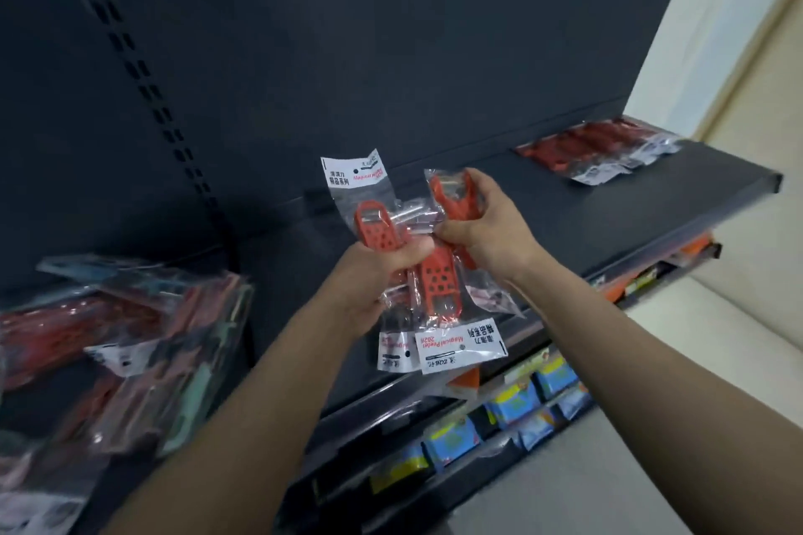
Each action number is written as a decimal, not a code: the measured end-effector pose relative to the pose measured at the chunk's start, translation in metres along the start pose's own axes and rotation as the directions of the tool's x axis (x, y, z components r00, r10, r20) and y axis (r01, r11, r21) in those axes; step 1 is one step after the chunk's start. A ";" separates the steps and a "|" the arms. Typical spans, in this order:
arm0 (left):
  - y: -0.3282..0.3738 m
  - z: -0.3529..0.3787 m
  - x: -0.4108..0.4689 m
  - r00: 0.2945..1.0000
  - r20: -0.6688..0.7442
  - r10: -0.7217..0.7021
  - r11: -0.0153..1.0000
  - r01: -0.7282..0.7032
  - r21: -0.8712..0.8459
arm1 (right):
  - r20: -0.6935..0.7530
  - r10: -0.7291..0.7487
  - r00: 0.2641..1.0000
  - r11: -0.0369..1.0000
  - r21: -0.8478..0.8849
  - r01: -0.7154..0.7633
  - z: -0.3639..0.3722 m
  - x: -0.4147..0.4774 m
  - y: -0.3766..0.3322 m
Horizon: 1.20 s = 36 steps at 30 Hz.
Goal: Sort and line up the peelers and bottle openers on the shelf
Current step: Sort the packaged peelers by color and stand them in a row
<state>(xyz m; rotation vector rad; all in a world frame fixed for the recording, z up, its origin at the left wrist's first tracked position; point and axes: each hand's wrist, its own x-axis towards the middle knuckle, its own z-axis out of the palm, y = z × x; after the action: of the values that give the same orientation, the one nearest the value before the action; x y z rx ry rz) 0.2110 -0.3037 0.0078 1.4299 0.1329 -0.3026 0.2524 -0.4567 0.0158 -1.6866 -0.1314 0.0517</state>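
Above the dark shelf (608, 208), both hands hold red peelers in clear bags with white label cards. My left hand (369, 274) is shut on a bunch of bagged peelers (434, 287); one points up to the left, and others hang down with their labels upside down. My right hand (478, 222) grips another bagged red peeler (452, 195) by its forked head, touching the bunch. A row of red packaged tools (595, 152) lies at the shelf's far right. A jumbled pile of red packages (121, 339) sits at the left.
A black slotted upright (143, 87) and dark back panel rise behind the shelf. The lower shelf holds blue, yellow and orange packets (512, 404). A pale wall and floor lie to the right.
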 end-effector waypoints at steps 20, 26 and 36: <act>0.015 0.150 0.150 0.987 -0.144 -0.075 0.997 0.077 0.014 | -0.318 0.029 0.948 0.942 -0.308 -0.132 -0.214 0.073 0.047; 0.031 0.161 0.203 0.988 -0.135 -0.078 0.997 0.078 -0.002 | -0.377 0.040 0.926 0.901 -0.387 -0.196 -0.243 0.123 0.049; 0.039 0.188 0.259 0.974 -0.204 -0.093 0.994 0.081 -0.067 | -0.398 -0.025 0.917 0.759 -0.604 -0.242 -0.289 0.196 0.071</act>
<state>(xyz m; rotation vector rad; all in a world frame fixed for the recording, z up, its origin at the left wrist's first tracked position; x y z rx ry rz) 0.4525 -0.5168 0.0013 1.3976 0.3729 -0.2194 0.4829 -0.7269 -0.0116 -2.3662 0.2886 -0.2706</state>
